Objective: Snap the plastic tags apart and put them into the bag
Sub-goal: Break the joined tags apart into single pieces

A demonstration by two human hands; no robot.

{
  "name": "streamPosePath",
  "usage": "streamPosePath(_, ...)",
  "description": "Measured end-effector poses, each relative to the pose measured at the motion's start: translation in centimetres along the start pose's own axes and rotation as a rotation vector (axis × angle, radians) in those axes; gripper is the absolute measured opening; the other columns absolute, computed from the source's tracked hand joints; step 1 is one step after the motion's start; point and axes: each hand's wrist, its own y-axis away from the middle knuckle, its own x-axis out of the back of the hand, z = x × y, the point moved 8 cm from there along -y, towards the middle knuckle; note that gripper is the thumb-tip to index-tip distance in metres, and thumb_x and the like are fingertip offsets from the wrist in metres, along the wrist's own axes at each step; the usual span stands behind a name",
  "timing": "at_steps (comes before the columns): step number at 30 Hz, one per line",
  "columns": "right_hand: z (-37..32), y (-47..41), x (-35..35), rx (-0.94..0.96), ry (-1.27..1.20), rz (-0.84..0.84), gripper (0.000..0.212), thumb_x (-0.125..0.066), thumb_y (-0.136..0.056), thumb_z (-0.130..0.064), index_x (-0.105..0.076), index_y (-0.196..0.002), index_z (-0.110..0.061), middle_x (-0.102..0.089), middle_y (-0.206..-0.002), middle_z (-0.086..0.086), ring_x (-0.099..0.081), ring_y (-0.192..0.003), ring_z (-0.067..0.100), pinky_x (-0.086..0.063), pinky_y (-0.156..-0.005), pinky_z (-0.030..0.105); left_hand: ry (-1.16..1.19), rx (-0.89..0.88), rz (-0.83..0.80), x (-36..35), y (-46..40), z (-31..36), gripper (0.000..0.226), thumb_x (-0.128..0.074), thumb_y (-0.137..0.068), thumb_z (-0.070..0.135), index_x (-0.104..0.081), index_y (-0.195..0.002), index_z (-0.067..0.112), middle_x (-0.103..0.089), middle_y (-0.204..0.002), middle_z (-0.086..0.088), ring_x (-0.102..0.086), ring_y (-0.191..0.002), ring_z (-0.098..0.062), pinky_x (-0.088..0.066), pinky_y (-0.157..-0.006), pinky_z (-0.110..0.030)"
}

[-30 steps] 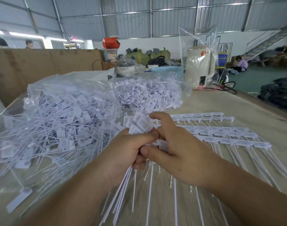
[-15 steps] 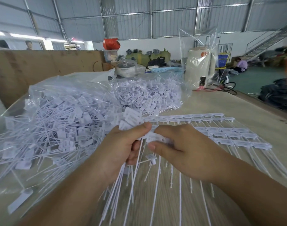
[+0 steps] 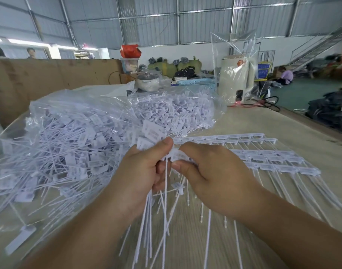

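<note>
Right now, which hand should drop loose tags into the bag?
Left. The left hand already holds the bundle of loose tags right beside the bag; the right hand pinches the strip, farther away.

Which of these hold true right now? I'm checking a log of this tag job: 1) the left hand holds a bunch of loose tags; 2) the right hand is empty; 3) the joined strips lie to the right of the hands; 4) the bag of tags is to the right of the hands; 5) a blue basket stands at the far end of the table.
1) True: the left hand grips a bunch of loose tags.
2) False: the right hand pinches a tag strip.
3) True: the joined strips lie there on the table.
4) False: the bag lies to the left.
5) True: the blue basket is there.
</note>
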Motion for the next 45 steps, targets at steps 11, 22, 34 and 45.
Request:
streamPosePath(11,-0.7,0.2,0.2,-0.01,0.025,0.098,0.022,-0.044,-0.097,-0.043,-0.036,-0.082,-0.029,-0.037,-0.064,-0.011,-0.044,-0.062,0.018,-0.031,-0.054,0.032,0.099,-0.03,0.095,0.0,0.2,0.0,0.051,-0.066,-0.087,0.031,-0.044,-0.043,0.017,-0.032,-0.04,-0.001,-0.026,-0.035,-0.013,-0.027,-0.037,-0.02)
streamPosePath(22,-0.7,0.2,0.5,-0.018,0.053,0.17,0.028,-0.048,-0.097,-0.038,-0.034,-0.076,-0.026,-0.036,-0.06,-0.01,-0.045,-0.056,0.022,-0.03,-0.051,0.032,0.186,0.071,0.147,-0.3,0.8,-0.4,0.051,-0.063,-0.091,0.031,-0.047,-0.044,0.017,-0.034,-0.038,0.003,-0.028,-0.035,-0.011,-0.028,-0.032,-0.017)
streamPosePath(34,0.0,0.4,3.2,-0.027,-0.059,0.359,0.04,-0.047,-0.095,-0.039,-0.022,-0.065,-0.031,-0.028,-0.05,-0.011,-0.031,-0.043,0.007,-0.022,-0.042,0.026,0.561,0.184,0.089,1.1,-1.0,-1.6,0.023,-0.064,-0.082,0.025,-0.054,-0.063,0.014,-0.037,-0.05,0.005,-0.028,-0.036,-0.005,-0.027,-0.03,-0.017)
streamPosePath(45,0.6,0.0,-0.3,0.027,-0.196,0.012,0.026,-0.049,-0.096,-0.042,-0.043,-0.118,-0.029,-0.05,-0.049,-0.014,-0.049,-0.047,0.003,-0.028,-0.047,0.02,-0.097,0.002,-0.016,-0.3,0.3,-0.2,0.044,-0.064,-0.063,0.058,-0.066,-0.057,0.014,-0.041,-0.044,-0.002,-0.033,-0.037,-0.012,-0.034,-0.037,-0.019)
